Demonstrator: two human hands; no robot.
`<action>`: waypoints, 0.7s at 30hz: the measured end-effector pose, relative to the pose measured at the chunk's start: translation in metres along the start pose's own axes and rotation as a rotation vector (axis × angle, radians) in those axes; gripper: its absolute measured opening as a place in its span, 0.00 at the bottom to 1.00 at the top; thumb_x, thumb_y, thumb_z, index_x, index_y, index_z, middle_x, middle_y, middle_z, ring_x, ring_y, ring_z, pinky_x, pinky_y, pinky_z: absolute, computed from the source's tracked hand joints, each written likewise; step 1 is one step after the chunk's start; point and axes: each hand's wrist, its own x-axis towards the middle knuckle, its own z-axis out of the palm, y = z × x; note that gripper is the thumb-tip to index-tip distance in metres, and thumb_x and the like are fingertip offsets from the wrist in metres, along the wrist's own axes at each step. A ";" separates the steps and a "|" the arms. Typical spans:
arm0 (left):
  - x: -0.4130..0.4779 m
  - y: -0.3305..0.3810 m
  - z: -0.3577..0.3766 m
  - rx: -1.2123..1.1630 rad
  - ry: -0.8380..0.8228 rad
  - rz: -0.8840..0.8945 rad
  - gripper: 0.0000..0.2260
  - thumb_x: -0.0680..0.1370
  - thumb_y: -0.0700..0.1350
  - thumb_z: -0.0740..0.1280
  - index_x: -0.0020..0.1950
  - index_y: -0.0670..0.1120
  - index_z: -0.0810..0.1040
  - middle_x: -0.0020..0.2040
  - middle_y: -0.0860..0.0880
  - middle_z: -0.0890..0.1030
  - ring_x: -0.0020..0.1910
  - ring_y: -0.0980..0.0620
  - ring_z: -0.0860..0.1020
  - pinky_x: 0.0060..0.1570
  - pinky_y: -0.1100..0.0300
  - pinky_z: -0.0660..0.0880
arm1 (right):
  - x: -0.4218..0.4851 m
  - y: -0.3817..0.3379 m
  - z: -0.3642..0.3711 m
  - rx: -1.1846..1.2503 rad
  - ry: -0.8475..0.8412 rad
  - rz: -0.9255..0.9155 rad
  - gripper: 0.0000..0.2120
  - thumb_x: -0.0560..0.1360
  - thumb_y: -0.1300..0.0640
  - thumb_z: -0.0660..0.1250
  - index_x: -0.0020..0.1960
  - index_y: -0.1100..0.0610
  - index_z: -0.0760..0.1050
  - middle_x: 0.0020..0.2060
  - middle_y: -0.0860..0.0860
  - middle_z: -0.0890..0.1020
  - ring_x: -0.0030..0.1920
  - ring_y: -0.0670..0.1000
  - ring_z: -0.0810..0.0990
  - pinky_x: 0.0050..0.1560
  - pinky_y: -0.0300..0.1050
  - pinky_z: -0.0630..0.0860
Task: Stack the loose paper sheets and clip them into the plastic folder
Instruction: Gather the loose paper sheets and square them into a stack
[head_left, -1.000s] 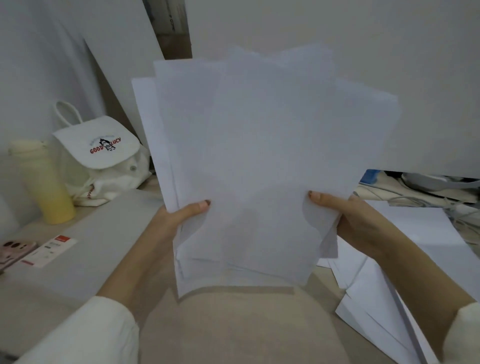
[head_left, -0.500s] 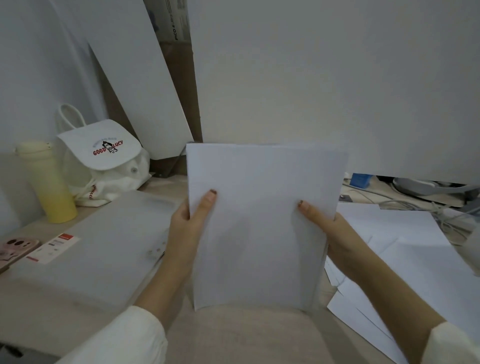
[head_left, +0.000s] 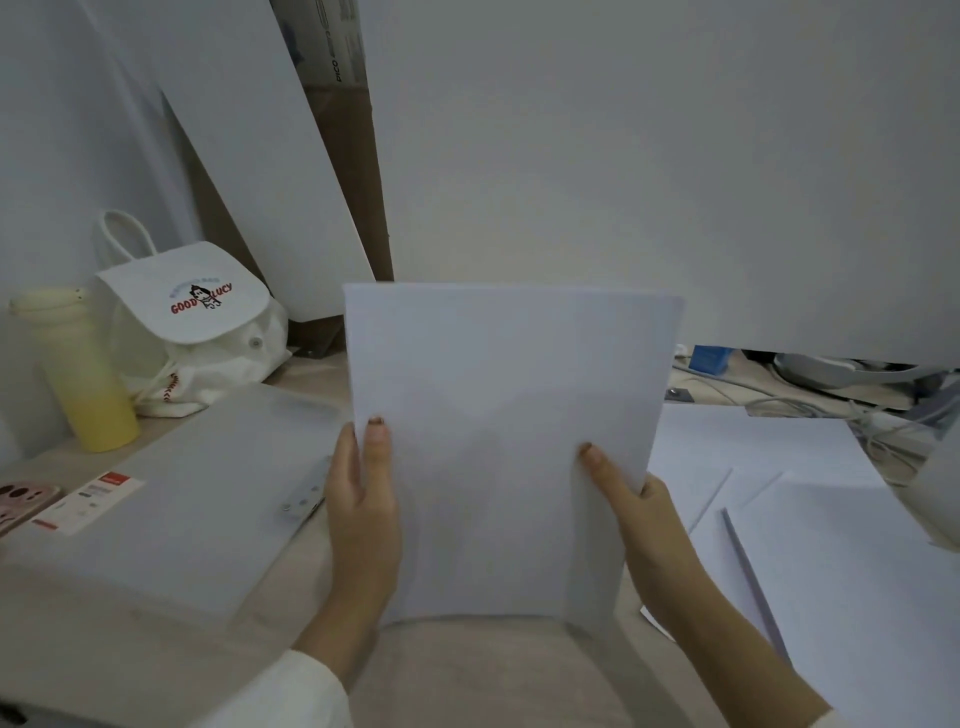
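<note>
Clutter lines the left end of the pale beige desk (head_left: 493, 675): a pink phone (head_left: 21, 496) lies at the edge, while a tall yellow plastic bottle (head_left: 83, 384) and a white canvas bag with a red logo (head_left: 192, 332) stand back near the wall, out of the working area. Nearer lies the frosted translucent plastic folder (head_left: 171, 499), flat, its metal clip strip (head_left: 304, 493) along the edge that faces the hands, so the papers have only a short way to go. Just beside that edge the left hand (head_left: 361, 525) grips the left side of the squared stack of white paper sheets (head_left: 509, 441), thumb pressed on the front; the right hand (head_left: 641, 525) holds the right side the same way. The stack stands upright, and its bottom edge seems to rest on the desk, probably to knock the edges level. Right of it, more loose white sheets (head_left: 831, 545) lie overlapped and askew, not yet gathered. They crowd that side, while bare desk in front of the stack leaves room to lay it down.
</note>
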 end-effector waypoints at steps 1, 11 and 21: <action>0.001 0.004 0.000 0.003 -0.008 0.025 0.09 0.81 0.43 0.56 0.51 0.46 0.76 0.46 0.50 0.80 0.42 0.67 0.78 0.43 0.76 0.71 | 0.001 -0.002 -0.001 0.016 0.004 -0.022 0.12 0.67 0.46 0.68 0.44 0.53 0.80 0.39 0.48 0.86 0.40 0.48 0.84 0.40 0.41 0.79; -0.018 -0.012 0.001 0.116 -0.040 -0.229 0.09 0.82 0.47 0.53 0.46 0.58 0.69 0.43 0.68 0.68 0.36 0.81 0.69 0.36 0.86 0.63 | 0.001 0.014 -0.009 -0.115 0.059 0.049 0.13 0.74 0.45 0.64 0.47 0.54 0.80 0.40 0.51 0.86 0.39 0.51 0.85 0.39 0.44 0.81; -0.049 -0.013 0.071 0.060 -0.384 -0.475 0.11 0.81 0.50 0.56 0.50 0.52 0.78 0.52 0.51 0.82 0.52 0.57 0.81 0.59 0.57 0.75 | -0.005 -0.023 -0.109 -0.394 0.203 -0.002 0.09 0.78 0.56 0.60 0.54 0.56 0.76 0.42 0.52 0.82 0.41 0.53 0.81 0.36 0.43 0.72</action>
